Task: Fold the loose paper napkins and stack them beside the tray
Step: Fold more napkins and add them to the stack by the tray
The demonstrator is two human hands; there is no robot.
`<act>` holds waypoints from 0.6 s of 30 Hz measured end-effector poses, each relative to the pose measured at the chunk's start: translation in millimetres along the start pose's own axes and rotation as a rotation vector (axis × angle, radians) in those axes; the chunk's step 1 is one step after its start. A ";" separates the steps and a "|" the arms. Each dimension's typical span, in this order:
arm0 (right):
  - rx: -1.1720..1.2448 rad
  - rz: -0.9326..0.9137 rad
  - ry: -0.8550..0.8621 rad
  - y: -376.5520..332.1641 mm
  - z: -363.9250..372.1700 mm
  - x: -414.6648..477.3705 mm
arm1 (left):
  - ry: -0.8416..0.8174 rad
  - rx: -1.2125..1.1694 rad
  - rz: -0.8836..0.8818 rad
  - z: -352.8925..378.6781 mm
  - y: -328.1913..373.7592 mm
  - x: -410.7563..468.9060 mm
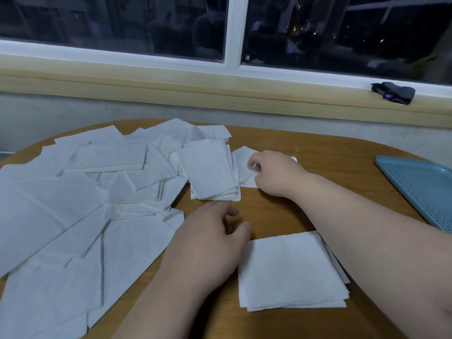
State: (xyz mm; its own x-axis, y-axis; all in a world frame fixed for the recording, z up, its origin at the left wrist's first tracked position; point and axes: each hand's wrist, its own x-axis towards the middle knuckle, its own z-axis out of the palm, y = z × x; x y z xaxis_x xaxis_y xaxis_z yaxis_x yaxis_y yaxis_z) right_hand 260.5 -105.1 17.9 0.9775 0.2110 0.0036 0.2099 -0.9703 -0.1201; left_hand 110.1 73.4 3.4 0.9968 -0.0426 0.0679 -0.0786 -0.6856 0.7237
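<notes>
Table (318, 152), centre: wood-grain surface, smooth, low sheen. Napkins (73, 216), left: white paper, matt, finely embossed. Tray (420, 189), right edge: blue plastic, dotted texture, slightly glossy. Window pane (122, 20), top: glossy, reflective glass. Bundle (393, 92), upper right: dark matt cloth.

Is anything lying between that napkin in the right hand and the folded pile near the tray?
Nothing visible: only bare table separates the napkin from the folded pile. The left hand is just left of that path.
</notes>
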 end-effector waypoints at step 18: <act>-0.076 0.013 -0.091 -6.5 -16.3 24.1 | -0.003 -0.014 -0.026 0.8 0.4 0.4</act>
State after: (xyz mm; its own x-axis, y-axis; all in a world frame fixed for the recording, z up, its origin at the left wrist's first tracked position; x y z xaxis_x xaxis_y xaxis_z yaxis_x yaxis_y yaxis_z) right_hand 283.0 -95.6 35.0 0.9750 0.2044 -0.0877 0.2012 -0.9786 -0.0439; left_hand 110.5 72.6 3.1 0.9986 -0.0266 0.0467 -0.0524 -0.6763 0.7348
